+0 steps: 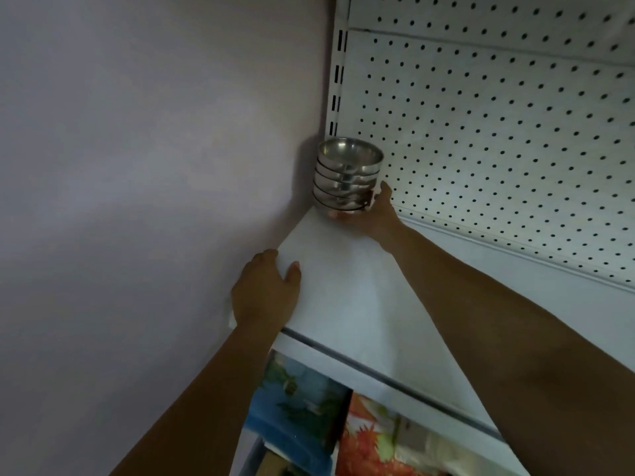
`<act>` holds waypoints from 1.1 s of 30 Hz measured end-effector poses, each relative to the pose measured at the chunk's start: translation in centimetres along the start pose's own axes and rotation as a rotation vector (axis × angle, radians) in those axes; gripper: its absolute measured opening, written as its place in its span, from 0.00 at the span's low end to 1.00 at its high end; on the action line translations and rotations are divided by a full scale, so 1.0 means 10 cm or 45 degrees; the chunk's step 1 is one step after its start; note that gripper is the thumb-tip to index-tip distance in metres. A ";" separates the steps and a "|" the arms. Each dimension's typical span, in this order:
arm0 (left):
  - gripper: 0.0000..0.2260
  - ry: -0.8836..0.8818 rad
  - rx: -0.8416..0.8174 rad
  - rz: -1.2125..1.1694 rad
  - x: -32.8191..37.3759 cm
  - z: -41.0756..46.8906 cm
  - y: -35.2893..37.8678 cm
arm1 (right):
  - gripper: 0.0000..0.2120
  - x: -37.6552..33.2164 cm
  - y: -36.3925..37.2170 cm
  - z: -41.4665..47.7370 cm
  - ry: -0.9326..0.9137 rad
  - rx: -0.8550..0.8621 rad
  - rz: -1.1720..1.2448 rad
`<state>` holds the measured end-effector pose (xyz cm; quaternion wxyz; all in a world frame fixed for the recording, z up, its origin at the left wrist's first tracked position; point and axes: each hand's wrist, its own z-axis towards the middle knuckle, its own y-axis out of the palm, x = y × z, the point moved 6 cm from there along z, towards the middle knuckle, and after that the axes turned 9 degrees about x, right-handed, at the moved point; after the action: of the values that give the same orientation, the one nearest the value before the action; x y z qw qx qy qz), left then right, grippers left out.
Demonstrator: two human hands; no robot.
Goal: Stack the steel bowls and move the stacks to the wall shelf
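A stack of several steel bowls (347, 175) stands in the far left corner of the white wall shelf (343, 286), right by the wall. My right hand (372, 214) reaches across the shelf and grips the bottom of the stack, fingers under its lowest bowl and thumb up along its right side. Whether the stack rests on the shelf or hangs just above it, I cannot tell. My left hand (266, 292) rests on the shelf's near left corner, thumb on top and fingers over the edge.
A white pegboard back panel (498, 132) rises behind the shelf, with a slotted upright (337, 84) at its left. The plain wall (137, 149) closes the left side. Below the shelf's front edge lie colourful printed packages (326, 417).
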<state>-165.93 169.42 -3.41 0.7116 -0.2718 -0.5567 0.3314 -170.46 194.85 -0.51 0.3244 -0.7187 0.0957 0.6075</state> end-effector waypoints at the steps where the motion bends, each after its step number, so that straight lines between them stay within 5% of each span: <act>1: 0.26 0.008 -0.006 0.006 0.00 0.00 0.01 | 0.69 0.00 -0.04 -0.10 -0.005 0.018 -0.045; 7: 0.26 0.059 -0.010 0.029 0.04 -0.01 0.00 | 0.46 0.19 -0.41 -0.93 -0.229 0.153 -0.405; 14: 0.23 0.350 -0.162 -0.062 0.06 -0.27 -0.10 | 0.39 0.58 -0.84 -2.03 -0.320 0.103 -0.714; 21: 0.27 0.559 -0.128 -0.298 0.06 -1.66 -0.42 | 0.26 0.75 -1.25 -3.09 -0.536 0.148 -0.545; 26: 0.22 0.264 -0.115 -0.328 -0.01 -2.81 -0.49 | 0.19 1.07 -1.68 -3.80 -0.568 0.146 -0.266; 33: 0.21 -0.094 -0.028 -0.226 -0.29 -4.47 -0.47 | 0.18 1.95 -1.69 -4.66 -0.529 -0.311 -0.341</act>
<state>-122.11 163.39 -12.09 0.7142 -0.2168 -0.6080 0.2707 -118.91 185.69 -10.43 0.3255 -0.6187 -0.1426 0.7006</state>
